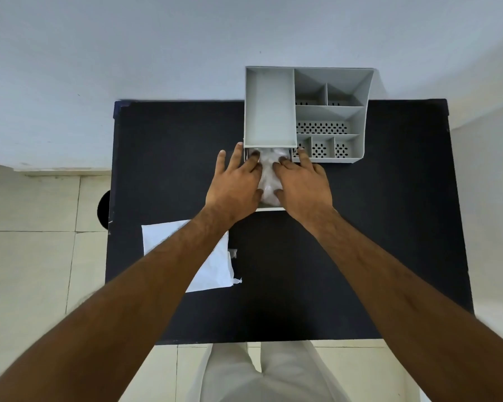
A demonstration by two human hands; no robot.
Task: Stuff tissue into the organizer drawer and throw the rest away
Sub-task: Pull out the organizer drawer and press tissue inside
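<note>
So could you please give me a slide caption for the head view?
Both hands, left and right, press tissue into the grey organizer's open drawer.

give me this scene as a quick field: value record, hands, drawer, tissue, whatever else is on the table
left hand: flat, pressing on the tissue from the left
right hand: flat, pressing on the tissue from the right
tissue: white wad in the drawer, between both hands
drawer: pulled out toward the person, front edge visible
organizer: grey, far right of the table, top compartments look empty
white sheet: flat, near left, partly under the left forearm
table: black top
</note>
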